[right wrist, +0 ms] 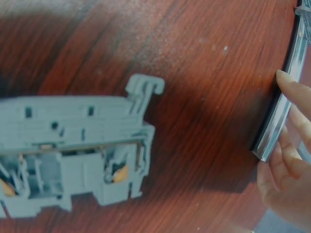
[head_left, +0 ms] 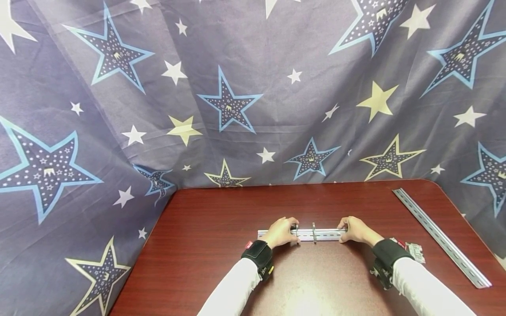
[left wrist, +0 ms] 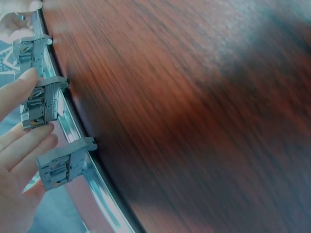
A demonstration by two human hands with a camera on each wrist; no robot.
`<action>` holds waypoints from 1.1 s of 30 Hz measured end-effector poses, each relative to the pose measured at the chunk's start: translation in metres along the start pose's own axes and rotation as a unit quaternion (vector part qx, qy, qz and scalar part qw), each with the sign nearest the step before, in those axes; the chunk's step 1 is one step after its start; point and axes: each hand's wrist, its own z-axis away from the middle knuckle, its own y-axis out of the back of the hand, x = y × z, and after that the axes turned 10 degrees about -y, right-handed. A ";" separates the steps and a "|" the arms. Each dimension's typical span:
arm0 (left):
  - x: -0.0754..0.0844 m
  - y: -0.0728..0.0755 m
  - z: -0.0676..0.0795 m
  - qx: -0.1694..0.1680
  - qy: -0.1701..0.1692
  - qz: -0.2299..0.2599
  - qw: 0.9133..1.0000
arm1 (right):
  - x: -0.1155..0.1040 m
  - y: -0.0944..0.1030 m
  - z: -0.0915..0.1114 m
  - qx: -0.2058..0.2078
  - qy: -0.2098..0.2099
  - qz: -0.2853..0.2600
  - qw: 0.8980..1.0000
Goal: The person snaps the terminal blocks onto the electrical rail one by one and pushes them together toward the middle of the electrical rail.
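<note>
A short slotted metal DIN rail (head_left: 328, 235) lies across the table in front of me. Several grey terminal blocks sit on it. In the left wrist view, my left hand (left wrist: 19, 150) pinches the middle terminal block (left wrist: 41, 102) between thumb and fingers. One terminal block (left wrist: 31, 52) stands farther along the rail; another terminal block (left wrist: 65, 162) is nearer the left palm, and the hand hides it in the head view. My right hand (head_left: 353, 230) grips the rail's right end, thumb on one edge and fingers on the other, as the right wrist view shows too.
A loose grey terminal block (right wrist: 73, 155) lies on the table by my right wrist, partly hidden by the wrist strap in the head view. A longer DIN rail (head_left: 440, 237) slants along the right side. A star-patterned cloth (head_left: 276, 109) hangs behind the red-brown table (head_left: 205, 245).
</note>
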 end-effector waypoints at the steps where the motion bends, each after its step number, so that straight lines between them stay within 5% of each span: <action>1: 0.001 0.000 0.000 -0.002 0.002 -0.001 1.000 | 0.000 0.000 0.000 0.000 0.000 0.000 1.000; 12: -0.013 -0.018 -0.008 0.018 -0.031 0.049 0.998 | 0.001 -0.001 0.001 -0.005 0.001 0.000 1.000; 19: 0.003 -0.008 -0.004 0.008 0.000 0.059 0.998 | 0.000 -0.001 0.001 -0.005 -0.003 -0.003 1.000; 33: 0.005 -0.012 -0.006 0.029 0.021 0.104 0.994 | -0.001 0.000 0.000 -0.005 0.000 -0.001 1.000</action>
